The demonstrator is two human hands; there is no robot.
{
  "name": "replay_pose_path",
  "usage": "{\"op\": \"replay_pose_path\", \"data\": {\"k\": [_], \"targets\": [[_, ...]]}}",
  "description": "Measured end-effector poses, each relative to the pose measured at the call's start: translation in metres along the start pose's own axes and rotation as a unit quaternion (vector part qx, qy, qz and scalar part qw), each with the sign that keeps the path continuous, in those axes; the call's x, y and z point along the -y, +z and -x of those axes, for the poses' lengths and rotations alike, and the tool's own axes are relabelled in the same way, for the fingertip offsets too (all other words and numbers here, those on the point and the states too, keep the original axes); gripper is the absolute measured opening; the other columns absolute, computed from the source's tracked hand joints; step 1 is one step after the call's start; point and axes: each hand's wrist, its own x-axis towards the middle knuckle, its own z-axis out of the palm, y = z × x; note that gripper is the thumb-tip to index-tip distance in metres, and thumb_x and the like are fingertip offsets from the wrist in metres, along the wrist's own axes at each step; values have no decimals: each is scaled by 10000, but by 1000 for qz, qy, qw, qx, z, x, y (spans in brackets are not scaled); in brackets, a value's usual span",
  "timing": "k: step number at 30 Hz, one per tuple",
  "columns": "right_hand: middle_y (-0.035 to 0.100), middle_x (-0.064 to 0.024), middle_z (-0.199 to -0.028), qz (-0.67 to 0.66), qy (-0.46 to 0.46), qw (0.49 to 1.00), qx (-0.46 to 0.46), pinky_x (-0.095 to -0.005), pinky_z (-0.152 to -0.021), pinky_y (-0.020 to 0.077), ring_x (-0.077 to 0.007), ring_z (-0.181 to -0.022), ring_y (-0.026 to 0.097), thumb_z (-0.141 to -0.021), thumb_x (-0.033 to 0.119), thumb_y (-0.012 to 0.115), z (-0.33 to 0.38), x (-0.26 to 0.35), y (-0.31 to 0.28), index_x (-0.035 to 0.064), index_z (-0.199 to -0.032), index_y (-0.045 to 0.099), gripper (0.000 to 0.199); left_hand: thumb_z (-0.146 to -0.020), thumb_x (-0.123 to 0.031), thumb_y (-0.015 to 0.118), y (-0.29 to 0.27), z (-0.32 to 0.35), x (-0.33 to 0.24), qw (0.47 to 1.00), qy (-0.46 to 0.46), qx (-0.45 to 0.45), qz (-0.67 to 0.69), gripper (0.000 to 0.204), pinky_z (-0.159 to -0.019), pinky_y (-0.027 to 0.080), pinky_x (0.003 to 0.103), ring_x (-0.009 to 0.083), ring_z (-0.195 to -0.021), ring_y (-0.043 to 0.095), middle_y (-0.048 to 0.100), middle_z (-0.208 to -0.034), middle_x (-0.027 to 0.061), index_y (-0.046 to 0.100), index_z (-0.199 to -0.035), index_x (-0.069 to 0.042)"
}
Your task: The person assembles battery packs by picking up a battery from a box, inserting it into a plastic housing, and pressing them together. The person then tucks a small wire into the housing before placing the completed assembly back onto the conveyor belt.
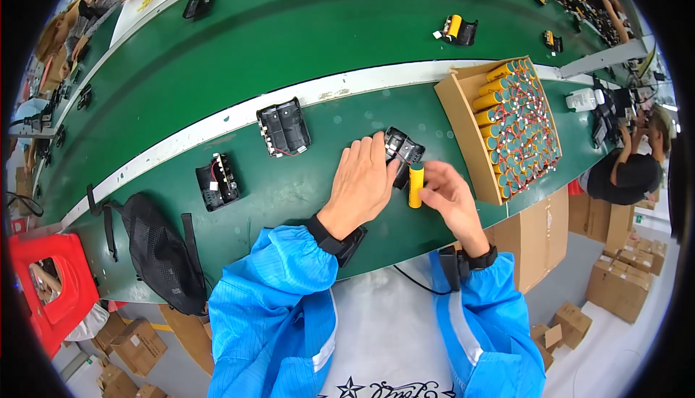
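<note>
My left hand lies over the left side of a small black plastic housing, its thumb and fingers against it. The housing sits tilted on the green bench and shows its open inside. In my right hand, between thumb and fingers, is a yellow cylindrical battery, held upright just below the housing's near right end. My left palm and part of the housing are hidden. To the left, two more black housings rest on the bench, a wider one and a smaller one, both with small light-coloured parts along one edge.
A cardboard box of wired yellow batteries stands right of my hands. A black mesh bag lies at left, near a red stool. Past a white rail, housings sit on a green surface. A co-worker is at far right.
</note>
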Motion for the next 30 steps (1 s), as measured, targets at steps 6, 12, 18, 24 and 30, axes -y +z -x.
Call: {"op": "replay_pose_path", "data": {"k": [6, 12, 18, 24, 30], "targets": [[576, -140, -1198, 225, 99, 957, 155, -289, -770, 502, -181, -868, 574, -811, -23, 702, -10, 37, -9, 59, -1101, 704, 302, -894, -187, 637, 1, 1, -6, 999, 13, -4, -47, 474, -791, 430, 419, 327, -904, 543, 562, -987, 179, 486, -1247, 89], [574, -160, -1221, 532, -240, 804, -111, -314, -779, 534, -251, -940, 640, -800, -74, 659, -18, 18, 1, 63, -1078, 732, 318, -887, -203, 655, 4, 9, -17, 995, -15, -8, -95, 519, -793, 433, 417, 317, -898, 549, 567, -980, 173, 487, -1270, 103], [543, -181, -1343, 252, -194, 941, -114, -400, -944, 507, -348, -1098, 619, -763, 22, 746, -7, 7, 20, 80, -1110, 732, 352, -898, -189, 642, 6, 10, -22, 994, -50, -3, -100, 528, -786, 437, 432, 336, -896, 549, 571, -1000, 194, 471, -1295, 114], [482, -207, -1449, 282, -237, 923, -110, -412, -991, 480, -359, -1156, 586, -741, 96, 806, -10, -2, 20, 93, -1117, 738, 382, -877, -196, 669, 11, 11, -20, 992, -39, -29, -115, 537, -761, 442, 414, 316, -880, 560, 567, -981, 174, 488, -1284, 103], [440, -225, -1490, 286, -333, 894, -84, -427, -988, 476, -386, -1206, 536, -716, 141, 839, -13, -3, 32, 120, -1111, 746, 406, -855, -127, 681, 13, 14, -19, 994, -60, -16, -92, 577, -796, 464, 428, 345, -915, 568, 564, -1005, 182, 455, -1333, 104]]}}
